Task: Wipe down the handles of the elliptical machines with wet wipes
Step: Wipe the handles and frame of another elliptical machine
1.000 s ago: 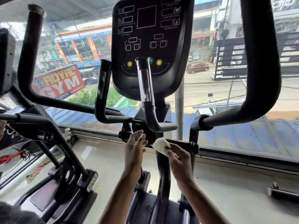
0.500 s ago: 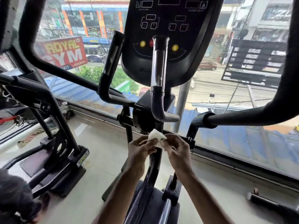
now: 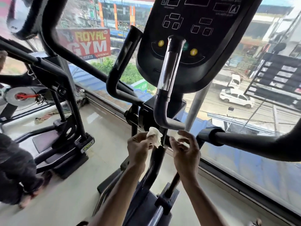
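Two elliptical machines: the near machine (image 3: 155, 162) and the left machine (image 3: 48, 142). One console (image 3: 203, 38) with two yellow buttons (image 3: 161, 43). One left hand (image 3: 140, 149), one right hand (image 3: 185, 150). One wipe (image 3: 154, 134), perhaps a second, blurred.

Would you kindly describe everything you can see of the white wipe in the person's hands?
The white crumpled wet wipe looks thin and soft, bunched into folds. The left hand pinches its main wad; a paler scrap shows by the right hand, whether joined I cannot tell. It sits just below the black curved handle.
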Demonstrator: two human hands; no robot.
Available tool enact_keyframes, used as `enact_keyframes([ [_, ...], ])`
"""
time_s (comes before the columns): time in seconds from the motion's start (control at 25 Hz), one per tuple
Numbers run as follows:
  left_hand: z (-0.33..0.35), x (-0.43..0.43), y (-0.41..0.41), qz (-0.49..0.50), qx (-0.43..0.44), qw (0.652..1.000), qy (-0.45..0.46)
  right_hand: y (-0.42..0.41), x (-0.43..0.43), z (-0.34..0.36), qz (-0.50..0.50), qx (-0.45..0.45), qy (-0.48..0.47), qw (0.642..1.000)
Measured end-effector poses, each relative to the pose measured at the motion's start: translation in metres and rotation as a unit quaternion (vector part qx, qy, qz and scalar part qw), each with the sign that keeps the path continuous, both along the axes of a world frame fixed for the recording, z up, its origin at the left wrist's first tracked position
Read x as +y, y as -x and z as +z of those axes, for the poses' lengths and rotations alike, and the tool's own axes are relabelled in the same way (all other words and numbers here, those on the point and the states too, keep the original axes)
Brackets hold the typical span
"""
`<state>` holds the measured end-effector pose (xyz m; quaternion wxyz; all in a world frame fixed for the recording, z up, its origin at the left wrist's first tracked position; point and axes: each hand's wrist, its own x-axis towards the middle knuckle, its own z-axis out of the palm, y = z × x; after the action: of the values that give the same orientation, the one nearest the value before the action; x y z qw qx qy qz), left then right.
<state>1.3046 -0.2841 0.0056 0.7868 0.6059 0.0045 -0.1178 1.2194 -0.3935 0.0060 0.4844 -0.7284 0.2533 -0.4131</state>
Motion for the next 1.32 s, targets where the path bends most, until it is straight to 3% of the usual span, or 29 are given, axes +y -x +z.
enact_keyframes([
  [0.2,-0.004,-0.033,-0.026,0.045,-0.115,0.989,-0.078,-0.018,-0.007,0.023,-0.007,-0.021,0.199,0.980],
  [0.4,-0.023,-0.068,-0.043,0.013,-0.174,0.978,-0.116,-0.027,-0.001,0.027,-0.012,0.001,0.297,0.955],
  [0.72,-0.062,-0.101,-0.031,-0.021,-0.257,0.964,-0.072,-0.022,0.002,0.035,-0.068,0.055,0.312,0.946],
  [1.16,-0.079,-0.126,-0.065,-0.121,-0.341,0.928,-0.090,-0.018,0.009,0.030,-0.114,0.110,0.256,0.954],
  [1.32,-0.072,-0.109,-0.054,-0.083,-0.310,0.947,-0.019,-0.018,0.016,0.034,-0.136,0.128,0.259,0.948],
])
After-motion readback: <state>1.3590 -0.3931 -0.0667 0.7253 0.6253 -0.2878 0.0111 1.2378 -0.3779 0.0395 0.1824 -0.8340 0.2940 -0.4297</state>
